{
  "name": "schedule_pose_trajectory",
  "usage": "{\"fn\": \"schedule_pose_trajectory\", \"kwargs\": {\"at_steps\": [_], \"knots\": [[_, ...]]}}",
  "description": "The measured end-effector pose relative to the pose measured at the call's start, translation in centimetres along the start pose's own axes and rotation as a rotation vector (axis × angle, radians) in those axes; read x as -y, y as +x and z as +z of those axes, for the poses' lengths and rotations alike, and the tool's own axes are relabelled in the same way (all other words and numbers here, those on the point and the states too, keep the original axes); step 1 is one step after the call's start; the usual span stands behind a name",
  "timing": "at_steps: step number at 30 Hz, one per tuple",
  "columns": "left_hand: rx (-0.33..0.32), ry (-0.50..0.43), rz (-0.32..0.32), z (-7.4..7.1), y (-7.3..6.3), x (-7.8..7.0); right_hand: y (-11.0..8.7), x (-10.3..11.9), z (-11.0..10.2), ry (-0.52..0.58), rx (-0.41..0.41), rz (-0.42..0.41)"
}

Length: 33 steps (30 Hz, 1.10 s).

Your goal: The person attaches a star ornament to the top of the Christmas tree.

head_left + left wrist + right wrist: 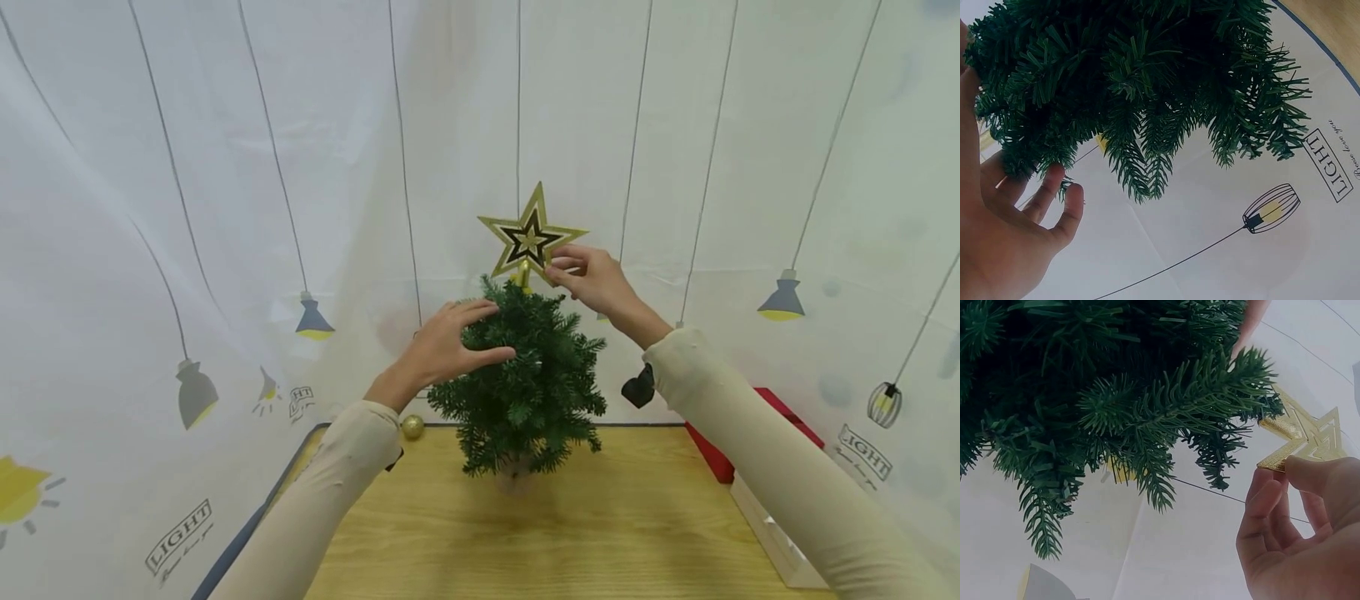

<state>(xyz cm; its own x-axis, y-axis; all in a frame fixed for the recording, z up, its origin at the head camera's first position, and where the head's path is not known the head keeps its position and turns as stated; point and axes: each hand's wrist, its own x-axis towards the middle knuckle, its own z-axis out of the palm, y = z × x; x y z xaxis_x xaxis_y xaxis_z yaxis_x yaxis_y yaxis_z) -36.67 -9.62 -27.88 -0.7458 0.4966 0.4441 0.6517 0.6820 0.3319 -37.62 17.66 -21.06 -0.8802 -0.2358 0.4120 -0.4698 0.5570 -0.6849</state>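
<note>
A small green artificial Christmas tree (528, 383) stands upright on the table. At its tip is a gold star topper (529, 240) with dark and gold inner outlines, its base right at the top branches. My right hand (600, 287) pinches the star's lower right point between thumb and fingers; the right wrist view shows this grip on the glittery star (1310, 440) up close. On the tree's left side, my left hand (442, 346) is spread, thumb apart from the fingers, beside the upper branches. In the left wrist view, that hand's fingertips (1073, 199) reach along the needles.
A gold ball ornament (412, 427) lies at the back of the wooden table (622, 525), left of the tree. On the right, a red object (708, 450) and a pale box (776, 533) sit partly behind my right sleeve. Lamp-printed white cloth (465, 108) surrounds the table.
</note>
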Motion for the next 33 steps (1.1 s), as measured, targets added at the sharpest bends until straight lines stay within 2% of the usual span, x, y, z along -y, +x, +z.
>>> {"fn": "schedule_pose_trajectory", "kwargs": {"at_steps": [11, 17, 27, 33], "knots": [[0.004, 0.003, -0.005, 0.1, 0.2, -0.1, 0.0, -0.4, 0.7, -0.096, -0.004, -0.045], [0.002, 0.0, -0.003, 0.1, 0.0, -0.1, -0.6, -0.7, 1.1, -0.142, 0.028, -0.016], [0.002, -0.006, -0.001, 0.2, 0.0, 0.0, -0.7, -1.0, 1.2, -0.163, 0.038, -0.029], [0.005, 0.002, -0.006, 0.1, 0.1, 0.1, -0.5, -1.0, 1.3, -0.124, 0.038, -0.03]]}}
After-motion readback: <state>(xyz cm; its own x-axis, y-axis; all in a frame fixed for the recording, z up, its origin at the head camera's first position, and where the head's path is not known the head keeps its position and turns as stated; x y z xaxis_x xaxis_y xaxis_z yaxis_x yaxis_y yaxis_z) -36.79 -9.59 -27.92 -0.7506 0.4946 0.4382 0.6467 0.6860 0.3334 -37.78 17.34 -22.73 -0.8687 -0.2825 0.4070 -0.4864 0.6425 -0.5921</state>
